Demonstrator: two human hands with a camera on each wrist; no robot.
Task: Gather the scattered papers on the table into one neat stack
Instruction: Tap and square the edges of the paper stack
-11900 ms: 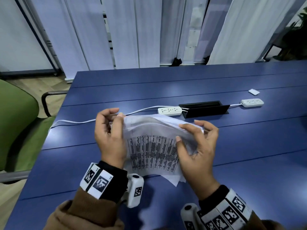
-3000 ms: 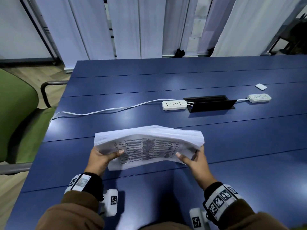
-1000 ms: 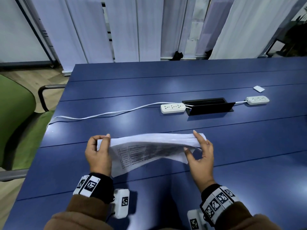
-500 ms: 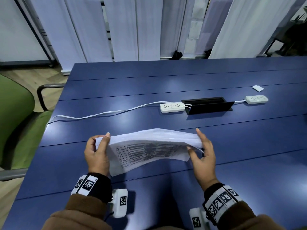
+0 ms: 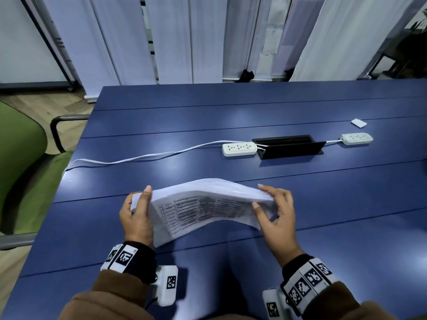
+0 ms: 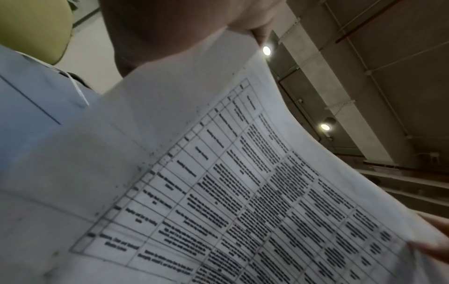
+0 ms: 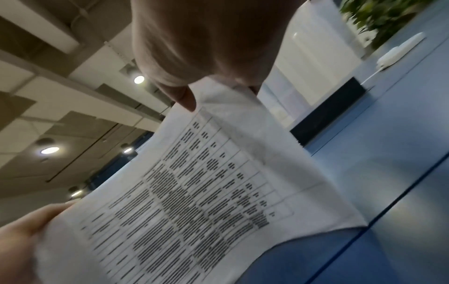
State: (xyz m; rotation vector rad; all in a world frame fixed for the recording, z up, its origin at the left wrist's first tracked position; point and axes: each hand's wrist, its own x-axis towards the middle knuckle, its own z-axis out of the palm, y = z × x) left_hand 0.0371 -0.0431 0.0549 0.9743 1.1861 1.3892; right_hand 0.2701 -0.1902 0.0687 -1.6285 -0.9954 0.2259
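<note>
The printed table on the stack of papers [image 5: 203, 209] is legible in no view — its cells blur into dark bars, and the sheet count cannot be told. The stack's near edge hides where it meets the table [image 5: 346, 239], so touching or lifted is unclear. The left hand [image 5: 136, 218] shows only its back; its fingers go behind the sheets. In both wrist views a blurred palm fills the top and the page runs off the bottom edge. The small white object [image 5: 358, 123] is too small to identify — the green chair [image 5: 20, 162] is cut off at the left.
</note>
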